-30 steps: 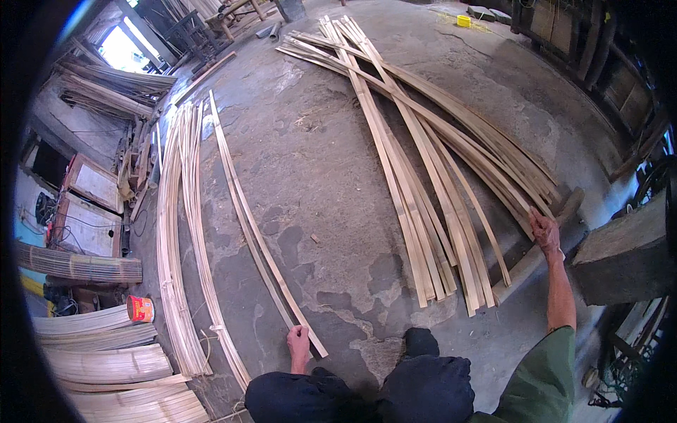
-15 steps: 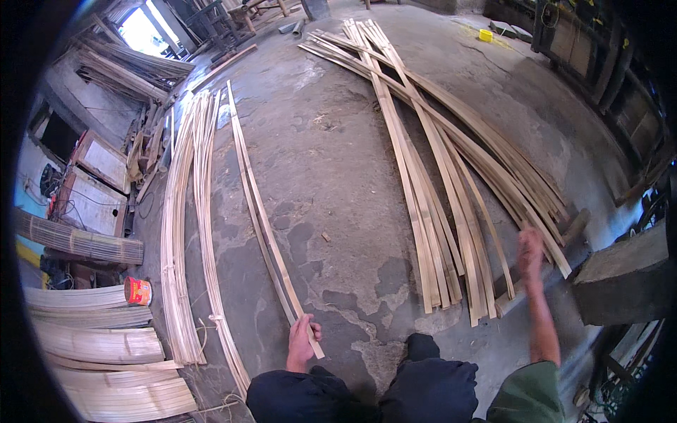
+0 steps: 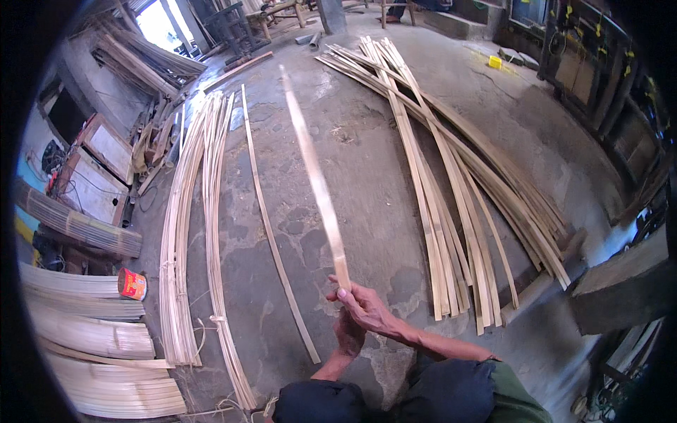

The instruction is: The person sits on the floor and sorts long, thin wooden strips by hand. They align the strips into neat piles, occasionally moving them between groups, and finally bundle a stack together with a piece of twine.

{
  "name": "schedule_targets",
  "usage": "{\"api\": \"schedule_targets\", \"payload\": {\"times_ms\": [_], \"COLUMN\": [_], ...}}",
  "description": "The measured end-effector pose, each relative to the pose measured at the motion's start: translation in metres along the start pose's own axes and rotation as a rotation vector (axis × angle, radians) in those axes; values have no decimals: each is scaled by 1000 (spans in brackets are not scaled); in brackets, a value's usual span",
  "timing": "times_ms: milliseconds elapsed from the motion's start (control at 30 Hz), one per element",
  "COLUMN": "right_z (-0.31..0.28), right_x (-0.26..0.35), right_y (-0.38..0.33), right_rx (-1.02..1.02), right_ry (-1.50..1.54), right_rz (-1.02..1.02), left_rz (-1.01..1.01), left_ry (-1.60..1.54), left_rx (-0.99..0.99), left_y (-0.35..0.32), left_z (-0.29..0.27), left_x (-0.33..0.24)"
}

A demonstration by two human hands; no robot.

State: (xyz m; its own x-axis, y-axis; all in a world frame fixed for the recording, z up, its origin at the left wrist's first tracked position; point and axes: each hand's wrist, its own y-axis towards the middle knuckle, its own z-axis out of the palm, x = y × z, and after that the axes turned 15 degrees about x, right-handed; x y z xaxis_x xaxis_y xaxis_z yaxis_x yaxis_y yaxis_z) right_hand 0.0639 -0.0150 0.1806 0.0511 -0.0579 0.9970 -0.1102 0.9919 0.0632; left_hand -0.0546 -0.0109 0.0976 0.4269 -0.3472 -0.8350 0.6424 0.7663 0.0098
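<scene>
Slanting out ahead of the person, one bamboo slat (image 3: 316, 176) hangs over the concrete floor (image 3: 370, 211); long axis running nearly straight away from the body, far end leaning a little left. Near end pinched in the right hand (image 3: 368, 310), thumb on top. Far end has no hand on it and is blurred; cannot tell from where I stand whether it touches down. Left hand (image 3: 348, 335) tucked below the right and partly covered; cannot tell whether it grips. Right is nearer the slat's visible end, left nearer the body.

Left of the slat, apart from it: a narrow loose strip (image 3: 271, 236), flat on the floor, roughly same heading, near end just beside the left wrist. Beyond that, a thin tied bundle (image 3: 212, 247), then a thicker tied bundle (image 3: 176, 240). To the right, well apart: a crossed pile of slats (image 3: 429, 233), fanned at the near ends.
</scene>
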Motion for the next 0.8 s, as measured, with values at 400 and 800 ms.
{"api": "schedule_targets", "payload": {"times_ms": [400, 800], "right_z": [-64, -115], "right_x": [-38, 117], "right_y": [-62, -84], "right_rx": [-482, -891], "right_ry": [57, -389], "right_rz": [184, -375], "left_rz": [-135, -212], "left_ry": [894, 1308], "left_rx": [727, -49], "left_y": [31, -7], "left_z": [28, -124], "left_x": [20, -26]}}
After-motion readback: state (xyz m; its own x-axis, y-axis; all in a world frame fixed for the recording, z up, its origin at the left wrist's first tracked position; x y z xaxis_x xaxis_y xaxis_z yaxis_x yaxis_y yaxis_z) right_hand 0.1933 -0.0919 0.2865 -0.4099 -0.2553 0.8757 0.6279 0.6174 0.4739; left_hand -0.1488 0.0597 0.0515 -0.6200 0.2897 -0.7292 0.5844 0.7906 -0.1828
